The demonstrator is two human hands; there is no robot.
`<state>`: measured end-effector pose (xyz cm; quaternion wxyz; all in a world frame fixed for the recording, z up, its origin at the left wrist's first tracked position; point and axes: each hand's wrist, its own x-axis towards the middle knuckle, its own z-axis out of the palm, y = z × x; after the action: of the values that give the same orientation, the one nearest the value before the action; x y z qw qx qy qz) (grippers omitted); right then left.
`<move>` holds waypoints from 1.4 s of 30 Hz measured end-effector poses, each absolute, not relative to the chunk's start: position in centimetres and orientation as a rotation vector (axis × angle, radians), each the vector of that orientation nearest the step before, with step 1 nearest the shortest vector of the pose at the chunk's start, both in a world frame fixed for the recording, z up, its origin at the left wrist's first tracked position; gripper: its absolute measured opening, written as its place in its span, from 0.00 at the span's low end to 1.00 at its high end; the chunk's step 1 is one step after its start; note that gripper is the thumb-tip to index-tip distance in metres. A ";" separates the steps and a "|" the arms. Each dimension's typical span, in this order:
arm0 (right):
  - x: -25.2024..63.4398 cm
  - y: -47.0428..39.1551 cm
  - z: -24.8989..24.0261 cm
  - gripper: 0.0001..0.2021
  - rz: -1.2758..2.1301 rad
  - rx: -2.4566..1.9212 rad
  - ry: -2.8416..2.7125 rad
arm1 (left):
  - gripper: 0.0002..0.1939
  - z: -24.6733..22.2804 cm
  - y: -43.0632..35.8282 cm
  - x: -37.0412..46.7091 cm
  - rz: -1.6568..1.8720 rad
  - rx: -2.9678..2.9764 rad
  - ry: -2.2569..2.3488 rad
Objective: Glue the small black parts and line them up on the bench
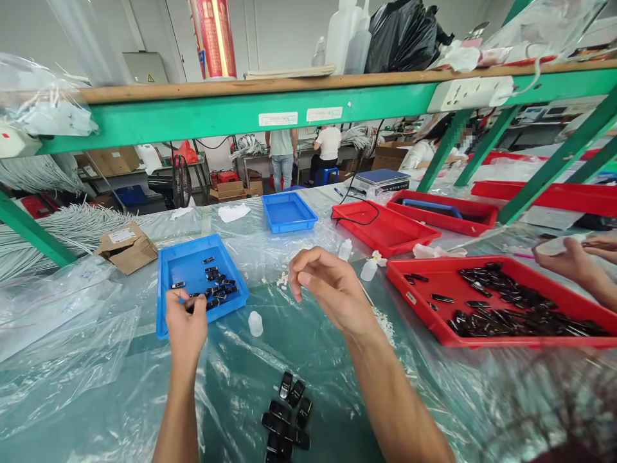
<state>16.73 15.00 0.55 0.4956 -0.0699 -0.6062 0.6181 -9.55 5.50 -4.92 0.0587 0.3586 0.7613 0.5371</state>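
My left hand (186, 325) is at the near side of a blue tray (166, 270), its fingers closed in a pinch on a small black part (191, 308), mostly hidden by the fingertips. Several similar glossy black parts (219, 286) lie in that tray. Over the middle of the table, my right hand (332, 286) hangs with loosely bent fingers apart and nothing visible in them. A small white bottle or cap (255, 323) stands between the two hands. Closer to me, a cluster of black parts (282, 418) rests on the plastic-covered table.
On the right, a red tray (419, 315) holds many black parts, with another person's hands (571, 260) beside it. Behind are an empty-looking blue tray (289, 226) and a red tray (385, 247). Small bottles (369, 269) stand near white bits (384, 321). A green shelf beam (193, 109) crosses above.
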 end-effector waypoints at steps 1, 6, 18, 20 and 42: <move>16.6 15.1 0.5 0.10 1.512 -0.175 -1.482 | 0.12 -5.6 5.8 -10.1 1.564 1.070 2.362; 15.8 16.3 -0.3 0.08 1.501 -0.271 -1.565 | 0.25 -7.3 6.3 -11.4 1.324 1.123 2.506; 13.6 21.5 -7.2 0.09 1.291 -0.686 -2.185 | 0.20 -4.5 5.5 -10.1 1.207 1.375 2.467; 13.0 21.9 -9.6 0.13 1.377 -0.746 -2.333 | 0.18 -4.0 5.2 -9.7 1.228 1.437 2.446; 13.8 18.6 -5.8 0.12 1.694 -0.656 -2.653 | 0.23 -0.1 1.5 -6.2 1.068 1.656 2.078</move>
<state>13.78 18.62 -5.82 -0.0371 -0.2038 -0.8246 0.5265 -6.23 1.48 -0.08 0.1387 0.5727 0.7186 0.3693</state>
